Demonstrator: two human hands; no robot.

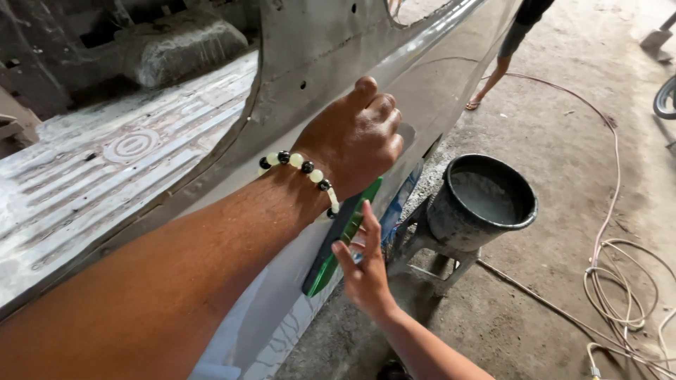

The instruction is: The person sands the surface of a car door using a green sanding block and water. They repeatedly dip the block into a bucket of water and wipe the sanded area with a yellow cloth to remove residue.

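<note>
My left hand point(355, 137) rests on a bare grey car body panel point(317, 49) with its fingers curled in; a bracelet of pale and black beads point(303, 169) circles the wrist. Just below that wrist a long green block point(338, 239) lies flat against the panel, slanting down to the left. My right hand point(365, 271) comes up from below and holds the block's lower half, fingers stretched along its edge. My left forearm hides part of the panel and the block's upper end.
A dark bucket of grey paste point(486, 200) sits on a low stand to the right of the panel. Pale hoses point(612, 274) coil across the dirt floor. Another person's leg point(493, 77) stands further back. The ribbed metal car floor point(120, 155) shows at left.
</note>
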